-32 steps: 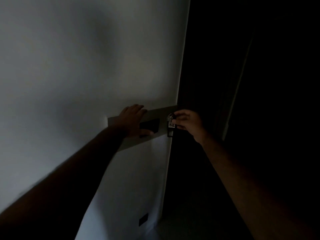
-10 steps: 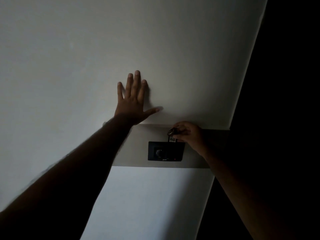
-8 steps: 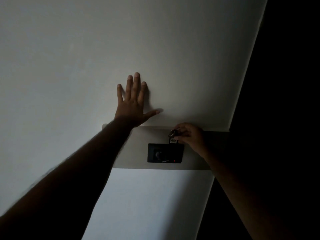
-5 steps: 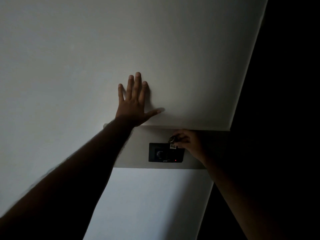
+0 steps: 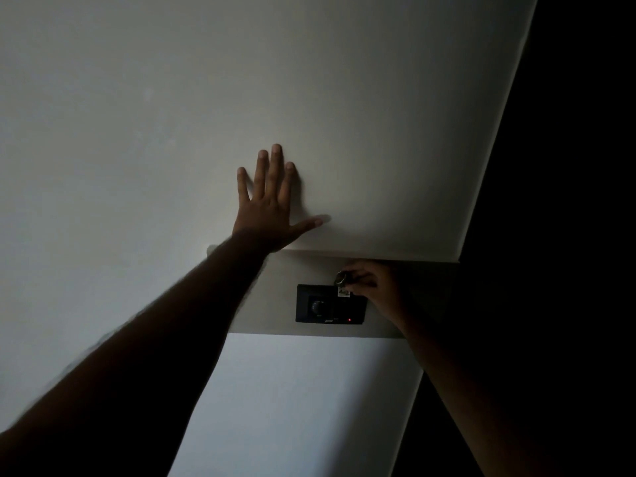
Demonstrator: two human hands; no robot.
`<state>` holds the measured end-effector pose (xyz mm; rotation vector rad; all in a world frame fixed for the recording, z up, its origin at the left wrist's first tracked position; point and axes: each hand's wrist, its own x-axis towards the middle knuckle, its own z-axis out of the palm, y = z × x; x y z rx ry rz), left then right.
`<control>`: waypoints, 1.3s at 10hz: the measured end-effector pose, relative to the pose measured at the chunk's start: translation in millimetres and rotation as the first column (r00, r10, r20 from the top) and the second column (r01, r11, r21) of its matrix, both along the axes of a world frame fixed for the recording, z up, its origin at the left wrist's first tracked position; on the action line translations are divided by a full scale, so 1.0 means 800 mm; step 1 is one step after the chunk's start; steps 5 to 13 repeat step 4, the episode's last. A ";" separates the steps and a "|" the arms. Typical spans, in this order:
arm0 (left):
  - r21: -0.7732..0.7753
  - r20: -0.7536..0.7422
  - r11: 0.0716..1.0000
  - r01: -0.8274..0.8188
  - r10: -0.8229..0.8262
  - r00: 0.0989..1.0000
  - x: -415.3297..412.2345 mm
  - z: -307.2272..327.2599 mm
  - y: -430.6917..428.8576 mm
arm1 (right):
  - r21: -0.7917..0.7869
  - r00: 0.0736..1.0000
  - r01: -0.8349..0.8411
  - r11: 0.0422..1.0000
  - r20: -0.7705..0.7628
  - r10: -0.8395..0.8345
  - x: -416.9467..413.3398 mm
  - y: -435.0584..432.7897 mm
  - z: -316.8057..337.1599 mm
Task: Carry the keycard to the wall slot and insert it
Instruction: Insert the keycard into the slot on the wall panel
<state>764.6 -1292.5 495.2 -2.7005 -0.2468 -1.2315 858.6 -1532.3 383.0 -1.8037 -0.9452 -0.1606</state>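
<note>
A black wall panel (image 5: 316,306) with a round dial on its left half and a small red light sits on a grey band of the wall. My right hand (image 5: 373,287) pinches the keycard (image 5: 343,292) by its top, where a metal ring hangs. The card's lower part is down in the slot on the panel's right half; only its white-labelled top shows. My left hand (image 5: 266,208) lies flat on the white wall above and left of the panel, fingers spread, holding nothing.
The room is dim. The grey band (image 5: 275,290) runs across the white wall (image 5: 172,115). The wall ends at a corner edge (image 5: 481,187) on the right; beyond it everything is black and nothing can be made out.
My left hand went from the panel up to the wall above it. My right hand brought the keycard from the corner over the panel and lowered it into the slot.
</note>
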 end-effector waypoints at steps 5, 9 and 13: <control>-0.029 -0.046 0.999 0.016 -0.017 0.999 -0.006 0.004 -0.005 | -0.219 0.964 0.123 0.968 0.260 -0.063 -0.022 -0.026 0.007; -0.029 -0.046 0.999 0.016 -0.017 0.999 -0.006 0.004 -0.005 | -0.219 0.964 0.123 0.968 0.260 -0.063 -0.022 -0.026 0.007; -0.029 -0.046 0.999 0.016 -0.017 0.999 -0.006 0.004 -0.005 | -0.219 0.964 0.123 0.968 0.260 -0.063 -0.022 -0.026 0.007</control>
